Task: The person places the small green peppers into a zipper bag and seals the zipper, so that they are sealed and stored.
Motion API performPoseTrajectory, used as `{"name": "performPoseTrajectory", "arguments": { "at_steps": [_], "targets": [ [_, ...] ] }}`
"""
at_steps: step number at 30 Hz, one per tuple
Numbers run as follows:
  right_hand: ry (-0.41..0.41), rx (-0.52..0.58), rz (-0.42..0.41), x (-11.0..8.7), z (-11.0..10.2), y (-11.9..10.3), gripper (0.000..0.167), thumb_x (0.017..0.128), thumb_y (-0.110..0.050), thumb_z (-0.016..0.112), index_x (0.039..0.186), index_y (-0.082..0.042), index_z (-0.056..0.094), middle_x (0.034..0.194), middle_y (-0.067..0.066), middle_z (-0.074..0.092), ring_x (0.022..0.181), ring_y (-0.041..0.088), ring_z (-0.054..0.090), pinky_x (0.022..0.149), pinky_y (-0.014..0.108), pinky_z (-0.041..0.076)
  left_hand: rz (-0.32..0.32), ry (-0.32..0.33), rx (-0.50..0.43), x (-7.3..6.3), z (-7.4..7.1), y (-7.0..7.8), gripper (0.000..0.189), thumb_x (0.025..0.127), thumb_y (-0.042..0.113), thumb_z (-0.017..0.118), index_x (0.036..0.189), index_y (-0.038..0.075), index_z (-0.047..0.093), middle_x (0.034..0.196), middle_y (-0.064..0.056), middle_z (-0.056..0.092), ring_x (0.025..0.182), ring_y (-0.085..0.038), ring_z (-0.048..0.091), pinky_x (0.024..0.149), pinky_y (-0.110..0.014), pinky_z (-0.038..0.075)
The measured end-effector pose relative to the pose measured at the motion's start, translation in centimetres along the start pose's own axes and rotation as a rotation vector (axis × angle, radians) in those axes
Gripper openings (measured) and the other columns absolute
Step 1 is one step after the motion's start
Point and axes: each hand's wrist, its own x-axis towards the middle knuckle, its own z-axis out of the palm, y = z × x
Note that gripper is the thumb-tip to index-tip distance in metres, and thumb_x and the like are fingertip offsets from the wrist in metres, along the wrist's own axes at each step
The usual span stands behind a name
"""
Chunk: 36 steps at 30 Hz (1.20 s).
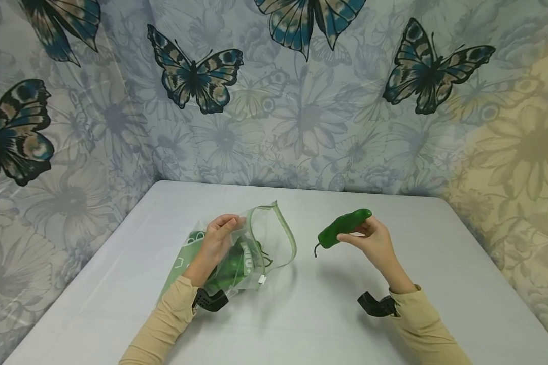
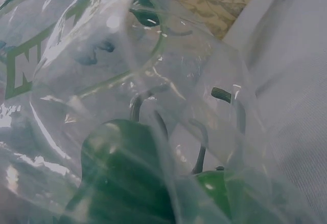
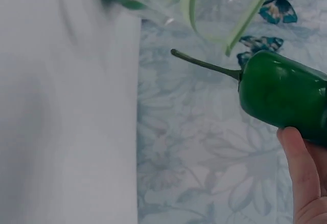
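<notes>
In the head view my right hand (image 1: 371,239) pinches a long green pepper (image 1: 344,227) between thumb and fingers, above the table. Its thin stem points left and down, toward the bag's mouth. My left hand (image 1: 217,238) grips the upper edge of a clear zip bag (image 1: 280,223) with green print. The bag's mouth gapes to the right, framed by a pale green seal with a white slider (image 1: 262,279). More green peppers (image 2: 122,170) with curved stems lie inside, seen through the plastic in the left wrist view. My left fingertips are partly hidden by the plastic.
A white-covered table (image 1: 301,324) carries the bag on its left half. Behind it hangs a patterned cloth backdrop (image 1: 310,121) with butterflies and flowers. Each wrist wears a black camera mount, the right one (image 1: 376,305) close over the table.
</notes>
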Motion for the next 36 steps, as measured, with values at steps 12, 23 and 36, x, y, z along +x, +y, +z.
{"name": "performPoseTrajectory", "arguments": {
  "at_steps": [12, 23, 36],
  "targets": [
    [0.006, 0.173, -0.05, 0.5, 1.1, -1.1, 0.033, 0.067, 0.017, 0.069, 0.093, -0.002, 0.061, 0.086, 0.001, 0.064, 0.078, 0.013, 0.062, 0.064, 0.027, 0.051, 0.003, 0.012, 0.028, 0.0, 0.0, -0.1, 0.009, 0.083, 0.01, 0.063, 0.087, 0.014, 0.07, 0.086, 0.001, 0.067, 0.087, -0.01, 0.06, 0.097, -0.032, 0.017],
    [-0.085, 0.274, -0.087, 0.5, 4.0, -0.6, 0.033, 0.066, 0.016, 0.07, 0.093, -0.001, 0.058, 0.087, 0.002, 0.064, 0.078, 0.015, 0.063, 0.064, 0.032, 0.052, 0.008, -0.008, 0.026, 0.0, 0.1, 0.1, 0.012, 0.085, 0.006, 0.06, 0.088, 0.013, 0.069, 0.087, 0.0, 0.067, 0.088, -0.011, 0.059, 0.102, -0.041, -0.001],
    [-0.231, 0.287, -0.015, -0.5, 7.8, 0.0, 0.049, 0.073, 0.011, 0.067, 0.115, 0.007, 0.041, 0.094, 0.013, 0.056, 0.074, 0.021, 0.062, 0.067, 0.035, 0.051, -0.007, -0.024, 0.014, -0.1, 0.2, 0.2, 0.013, 0.086, 0.005, 0.059, 0.089, 0.012, 0.069, 0.089, 0.0, 0.067, 0.089, -0.011, 0.059, 0.102, -0.035, 0.01]
  ]
}}
